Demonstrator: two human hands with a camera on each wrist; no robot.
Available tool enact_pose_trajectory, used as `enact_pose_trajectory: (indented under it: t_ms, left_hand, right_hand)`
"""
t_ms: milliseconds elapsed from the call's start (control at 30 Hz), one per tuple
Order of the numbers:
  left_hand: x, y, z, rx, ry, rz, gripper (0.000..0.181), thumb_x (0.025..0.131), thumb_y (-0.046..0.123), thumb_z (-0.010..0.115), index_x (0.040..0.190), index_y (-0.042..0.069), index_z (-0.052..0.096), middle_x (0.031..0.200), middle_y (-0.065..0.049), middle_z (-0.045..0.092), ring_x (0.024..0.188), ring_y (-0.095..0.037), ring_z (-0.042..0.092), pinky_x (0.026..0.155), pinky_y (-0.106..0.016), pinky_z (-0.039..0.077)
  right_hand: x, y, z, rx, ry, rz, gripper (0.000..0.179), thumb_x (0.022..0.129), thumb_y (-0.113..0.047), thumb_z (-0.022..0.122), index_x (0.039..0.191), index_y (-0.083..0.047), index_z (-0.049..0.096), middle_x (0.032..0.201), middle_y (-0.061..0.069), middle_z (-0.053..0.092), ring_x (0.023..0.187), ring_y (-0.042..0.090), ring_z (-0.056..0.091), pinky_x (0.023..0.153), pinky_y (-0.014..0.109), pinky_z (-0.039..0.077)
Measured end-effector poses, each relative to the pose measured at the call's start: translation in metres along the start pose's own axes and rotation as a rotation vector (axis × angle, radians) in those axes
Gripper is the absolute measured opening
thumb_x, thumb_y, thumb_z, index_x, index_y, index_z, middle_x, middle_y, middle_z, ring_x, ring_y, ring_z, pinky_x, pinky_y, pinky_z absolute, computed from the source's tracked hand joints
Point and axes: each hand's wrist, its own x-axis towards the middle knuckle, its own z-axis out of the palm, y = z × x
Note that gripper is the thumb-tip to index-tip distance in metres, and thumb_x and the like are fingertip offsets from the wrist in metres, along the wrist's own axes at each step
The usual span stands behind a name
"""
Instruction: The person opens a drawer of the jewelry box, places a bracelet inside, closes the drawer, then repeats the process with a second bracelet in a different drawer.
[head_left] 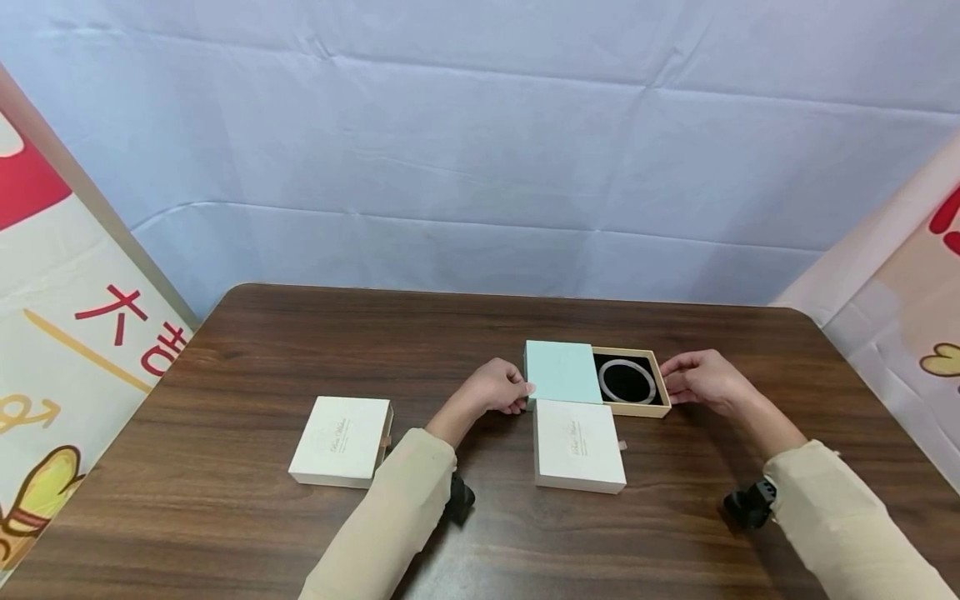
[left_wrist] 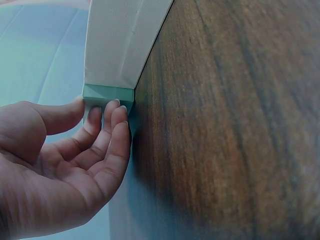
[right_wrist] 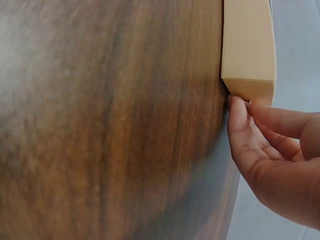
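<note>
A mint-green drawer box (head_left: 564,372) lies on the table with its cream-edged inner tray (head_left: 634,410) pulled partway out to the right. In the tray's black lining sits a pale ring-shaped bangle (head_left: 606,381). My left hand (head_left: 497,387) holds the box's left end, thumb at the top edge and curled fingers against the side, as the left wrist view shows at the green corner (left_wrist: 107,93). At the tray's far right end, my right hand (head_left: 708,382) pinches a small pull tab (right_wrist: 249,104) between thumb and forefinger.
A white lettered box (head_left: 577,446) with a ribbon tab sits right against the mint box's near side. Another white box (head_left: 341,442) lies further left, beside my left sleeve (head_left: 393,508). The wooden table (head_left: 375,333) ends at a pale cloth backdrop (head_left: 450,150).
</note>
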Motion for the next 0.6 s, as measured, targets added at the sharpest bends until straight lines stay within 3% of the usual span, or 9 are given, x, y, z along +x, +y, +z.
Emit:
enact_pose_trajectory:
  t_ms: [600]
  left_hand:
    - [0.0010,-0.0002,-0.0001,0.003,-0.002,-0.005,0.024,0.091,0.014,0.058,0.075,-0.003,0.059,0.068,-0.009,0.059,0.065,-0.020,0.062,0.058,-0.027,0.050]
  right_hand:
    - [0.0041,0.0013,-0.0015,-0.057,0.028,0.005,0.018,0.082,0.017,0.048,0.099,0.022,0.051,0.075,0.008,0.061,0.066,0.014,0.060,0.063,0.032,0.053]
